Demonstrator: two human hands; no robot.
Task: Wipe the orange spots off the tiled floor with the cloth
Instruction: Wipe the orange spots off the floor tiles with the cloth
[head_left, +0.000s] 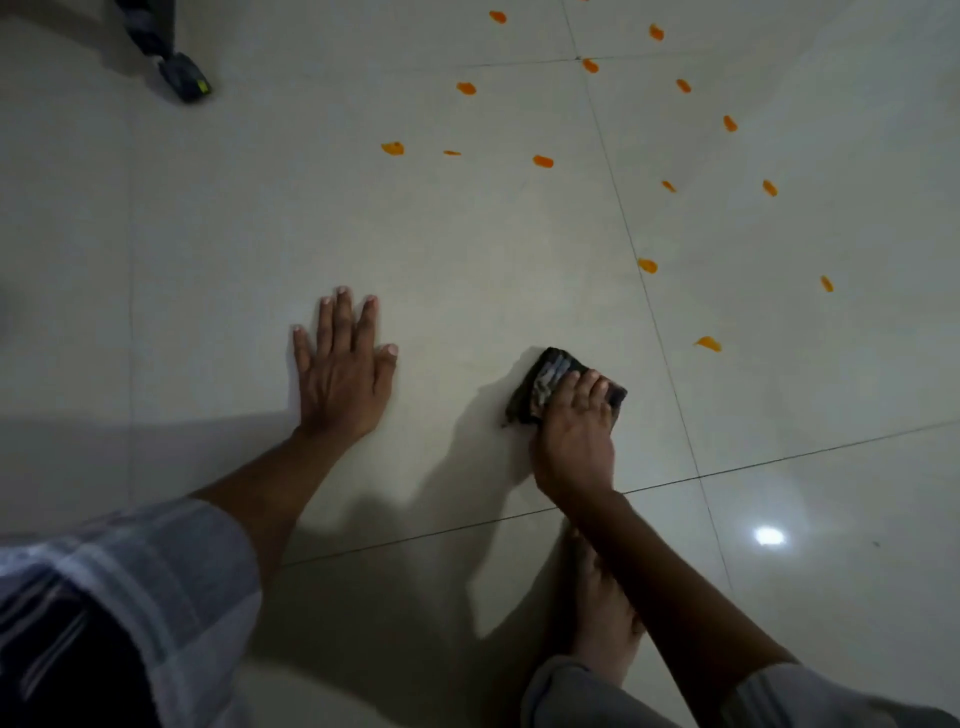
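A dark folded cloth (549, 375) lies on the pale tiled floor (467, 249), and my right hand (574, 441) presses down on it with fingers laid flat over its top. My left hand (340, 369) rests flat on the floor to the left, fingers spread, holding nothing. Several orange spots dot the tiles beyond and to the right; the nearest orange spot (708, 343) sits just right of the cloth, and another orange spot (648, 266) lies farther up.
A dark object (184, 78) with a small yellow mark lies at the far left, below a dark upright post. My bare foot (605, 618) stands under my right forearm. A bright light reflection (769, 535) glares on the tile at the right.
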